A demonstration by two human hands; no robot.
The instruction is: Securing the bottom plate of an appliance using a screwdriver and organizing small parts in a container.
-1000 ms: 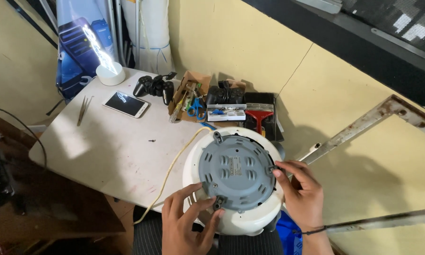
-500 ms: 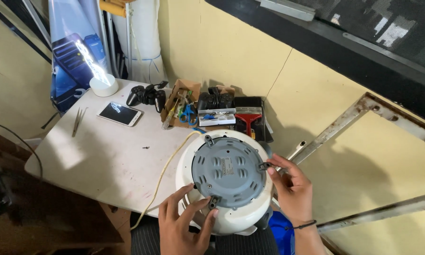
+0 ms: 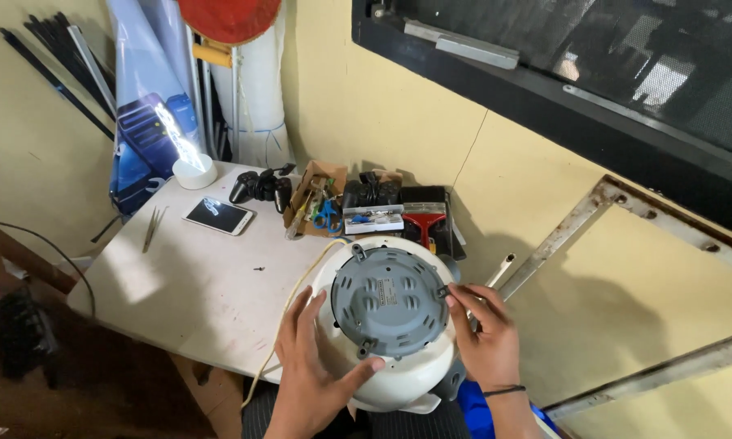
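Nearest the camera, left hand (image 3: 313, 370) spread flat against the near-left flank of the round white appliance (image 3: 398, 382), fingers wide, thumb stretched toward the lower rim of the grey base plate (image 3: 390, 302) and touching it near a small tab. Right hand (image 3: 484, 333) at the plate's right edge, fingertips (image 3: 454, 294) drawn narrow and pinched at a small lug on the rim; impossible to tell whether anything tiny sits between them. Dark band around the right wrist (image 3: 504, 392). Appliance turned bottom-up, resting partly on the lap and partly against the near-right corner of the white table (image 3: 195, 293), grey plate facing up and tilted slightly toward the viewer. Pale power cord (image 3: 297, 297) running from the top left of the appliance down over the table's front edge. Further out on the table, well apart from the hands: a tiny dark speck, tweezers (image 3: 153, 228), a smartphone (image 3: 218, 215) lying face up, a black game controller (image 3: 260, 186). Along the wall, an open cardboard box (image 3: 317, 199) of hand tools, a second dark controller (image 3: 370, 193), a red-handled tool (image 3: 424, 223). At the far left corner, a white lamp base (image 3: 193, 172), glowing, with rolled sheets and dark rods leaning behind.
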